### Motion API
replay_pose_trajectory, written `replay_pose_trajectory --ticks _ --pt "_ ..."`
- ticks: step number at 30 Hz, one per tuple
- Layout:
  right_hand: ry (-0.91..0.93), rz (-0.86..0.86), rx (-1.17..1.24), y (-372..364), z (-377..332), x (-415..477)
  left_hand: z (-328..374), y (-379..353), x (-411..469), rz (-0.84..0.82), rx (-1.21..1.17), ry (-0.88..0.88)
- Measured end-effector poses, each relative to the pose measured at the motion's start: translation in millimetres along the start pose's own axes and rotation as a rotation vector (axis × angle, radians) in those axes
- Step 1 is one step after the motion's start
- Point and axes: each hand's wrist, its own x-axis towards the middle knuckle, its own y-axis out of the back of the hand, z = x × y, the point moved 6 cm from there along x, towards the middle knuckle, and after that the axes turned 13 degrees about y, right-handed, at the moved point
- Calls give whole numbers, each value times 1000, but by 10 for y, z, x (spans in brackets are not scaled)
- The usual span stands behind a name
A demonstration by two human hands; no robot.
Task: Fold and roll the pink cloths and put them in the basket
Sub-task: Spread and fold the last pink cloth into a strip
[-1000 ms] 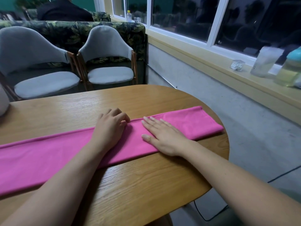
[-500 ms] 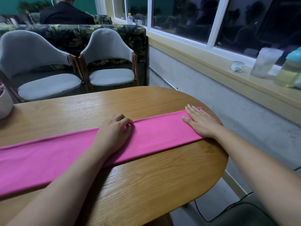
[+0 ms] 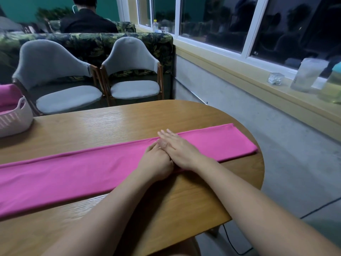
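Note:
A long pink cloth point(image 3: 73, 172), folded into a narrow strip, lies flat across the wooden table point(image 3: 110, 122) from the left edge to the rounded right end. My left hand point(image 3: 156, 161) rests on the middle of the strip, its fingertips partly covered by my right hand. My right hand point(image 3: 179, 148) lies flat on the cloth with straight fingers, touching the left hand. A pale woven basket point(image 3: 16, 122) stands at the table's far left, with another pink cloth point(image 3: 7, 95) inside it.
Two grey chairs point(image 3: 129, 71) stand behind the table. A window sill point(image 3: 258, 85) on the right holds a plastic cup, a bottle and a small glass. A person sits with their back turned beyond the patterned sofa. A cable runs across the floor at the right.
My right hand slid from the cloth's right end back to the middle, against my left hand. The left hand stayed in place. The view shifted and the basket came into sight.

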Motion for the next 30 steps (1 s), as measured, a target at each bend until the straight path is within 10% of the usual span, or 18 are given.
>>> replay_pose_trajectory --ticks 30 --pt "100 -182 -392 -193 -149 -241 -3543 581 -1990 42 25 821"
